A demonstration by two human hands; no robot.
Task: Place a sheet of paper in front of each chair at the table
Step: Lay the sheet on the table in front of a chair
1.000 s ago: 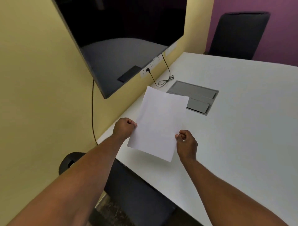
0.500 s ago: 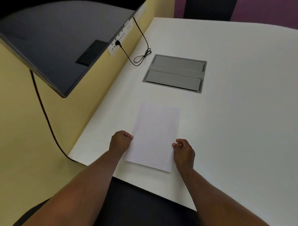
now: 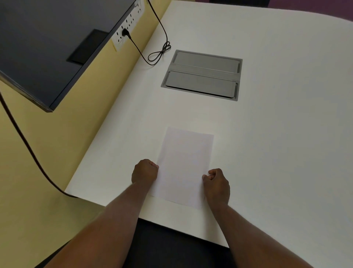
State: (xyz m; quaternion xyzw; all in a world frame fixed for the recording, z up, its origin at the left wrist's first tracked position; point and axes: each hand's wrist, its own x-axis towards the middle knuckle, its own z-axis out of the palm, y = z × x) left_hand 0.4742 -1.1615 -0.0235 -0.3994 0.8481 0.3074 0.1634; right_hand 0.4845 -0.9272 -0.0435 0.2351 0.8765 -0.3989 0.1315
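Note:
A white sheet of paper (image 3: 184, 166) lies flat on the white table (image 3: 277, 143), close to the near edge. My left hand (image 3: 144, 171) is curled at the sheet's left edge and pinches it. My right hand (image 3: 216, 184) is curled at the right edge and pinches it too. A dark chair (image 3: 172, 246) sits below the near table edge, partly hidden by my forearms. Another dark chair (image 3: 238, 1) barely shows at the far end of the table.
A grey cable-box lid (image 3: 202, 73) is set into the table beyond the sheet. A black cable (image 3: 158, 53) runs from a wall socket strip (image 3: 127, 31) onto the table. A dark screen (image 3: 47, 47) hangs on the yellow wall at left.
The sheet came down from being held in the air to lying flat on the table. My view tilted down toward the near table edge. Both hands stayed at the sheet's edges.

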